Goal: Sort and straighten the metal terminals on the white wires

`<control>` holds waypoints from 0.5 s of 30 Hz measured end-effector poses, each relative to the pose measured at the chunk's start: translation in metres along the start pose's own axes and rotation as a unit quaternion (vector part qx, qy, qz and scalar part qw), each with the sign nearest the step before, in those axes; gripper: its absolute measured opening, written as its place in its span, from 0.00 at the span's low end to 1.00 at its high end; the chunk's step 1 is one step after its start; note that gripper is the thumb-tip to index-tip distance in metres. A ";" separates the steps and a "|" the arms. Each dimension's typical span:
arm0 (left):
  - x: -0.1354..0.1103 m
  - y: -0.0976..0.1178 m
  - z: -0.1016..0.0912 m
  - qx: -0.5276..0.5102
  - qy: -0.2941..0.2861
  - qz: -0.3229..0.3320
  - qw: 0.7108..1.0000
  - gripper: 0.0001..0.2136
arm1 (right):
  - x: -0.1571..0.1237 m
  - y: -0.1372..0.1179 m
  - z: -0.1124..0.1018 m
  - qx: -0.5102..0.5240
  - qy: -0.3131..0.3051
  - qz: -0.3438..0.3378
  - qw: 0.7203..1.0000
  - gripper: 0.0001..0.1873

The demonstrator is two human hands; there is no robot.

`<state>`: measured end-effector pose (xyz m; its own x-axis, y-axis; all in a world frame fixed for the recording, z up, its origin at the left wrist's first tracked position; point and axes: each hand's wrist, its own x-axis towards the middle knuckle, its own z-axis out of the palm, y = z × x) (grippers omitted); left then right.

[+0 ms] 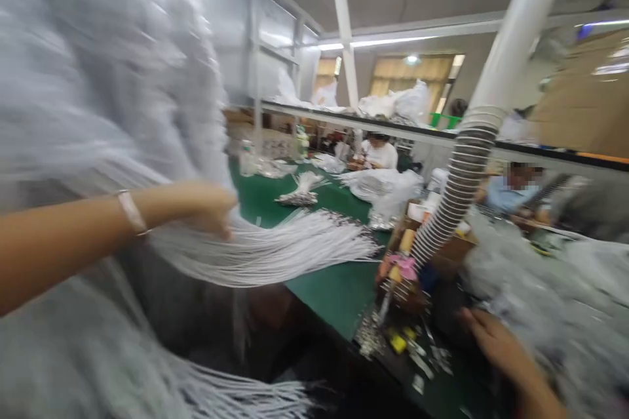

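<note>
My left hand [209, 209], with a bracelet on its wrist, is at the top of a long bundle of white wires [295, 245]. Its fingers are blurred, so I cannot tell whether they grip the wires. The bundle comes out of hanging clear plastic at the left, and its dark-tipped ends rest on the green tabletop [324, 298]. At the lower right, my right hand [496, 340] has its fingers stretched out beside a dark object [447, 307] and a heap of clear plastic bags [545, 294]. Nothing shows in it.
A ribbed hose [455, 176] comes down in front of a cardboard box [447, 252] of tools. Small metal parts [371, 334] lie near the table edge. More white wires [246, 393] hang below. A shelf [354, 119] spans the table; two people sit beyond.
</note>
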<state>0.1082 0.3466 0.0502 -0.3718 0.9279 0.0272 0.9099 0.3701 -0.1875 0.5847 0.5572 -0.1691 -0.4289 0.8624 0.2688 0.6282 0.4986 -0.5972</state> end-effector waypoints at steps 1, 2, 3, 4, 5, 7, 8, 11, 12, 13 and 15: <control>0.011 0.005 0.013 0.005 -0.021 0.015 1.000 0.19 | -0.001 -0.007 0.000 0.002 0.005 0.001 1.000 0.21; 0.023 0.010 0.026 0.005 -0.039 0.025 0.999 0.20 | -0.001 -0.012 0.000 -0.011 0.009 0.011 1.000 0.22; 0.034 0.015 0.038 0.005 -0.051 0.034 0.998 0.21 | -0.001 -0.016 0.002 -0.024 0.013 0.025 0.999 0.22; 0.045 0.019 0.048 0.000 -0.060 0.044 0.997 0.22 | 0.000 -0.018 0.004 -0.035 0.017 0.036 0.999 0.22; 0.054 0.022 0.057 -0.007 -0.068 0.054 0.996 0.22 | 0.002 -0.018 0.006 -0.041 0.024 0.046 0.998 0.22; 0.067 0.026 0.070 -0.023 -0.078 0.074 0.994 0.21 | 0.004 -0.015 0.010 -0.040 0.040 0.061 0.997 0.23; 0.071 0.026 0.073 -0.030 -0.081 0.083 0.993 0.20 | 0.005 -0.012 0.012 -0.036 0.049 0.067 0.996 0.23; 0.079 0.021 0.075 -0.045 -0.082 0.094 0.991 0.18 | 0.008 -0.003 0.016 -0.017 0.079 0.082 0.993 0.23; 0.081 0.018 0.074 -0.059 -0.075 0.087 0.992 0.19 | 0.008 -0.001 0.016 -0.012 0.087 0.087 0.992 0.23; 0.084 0.015 0.072 -0.083 -0.061 0.074 0.992 0.19 | 0.008 0.001 0.017 -0.008 0.094 0.090 0.991 0.23; 0.092 0.009 0.067 -0.142 -0.015 0.037 0.989 0.21 | 0.009 0.003 0.017 -0.004 0.104 0.094 0.990 0.23</control>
<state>0.0694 0.4325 -0.0145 -0.3037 0.9528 -0.0057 0.9483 0.3028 0.0954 0.5715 0.5643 -0.1814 -0.1616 0.9391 0.3031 0.6899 0.3272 -0.6457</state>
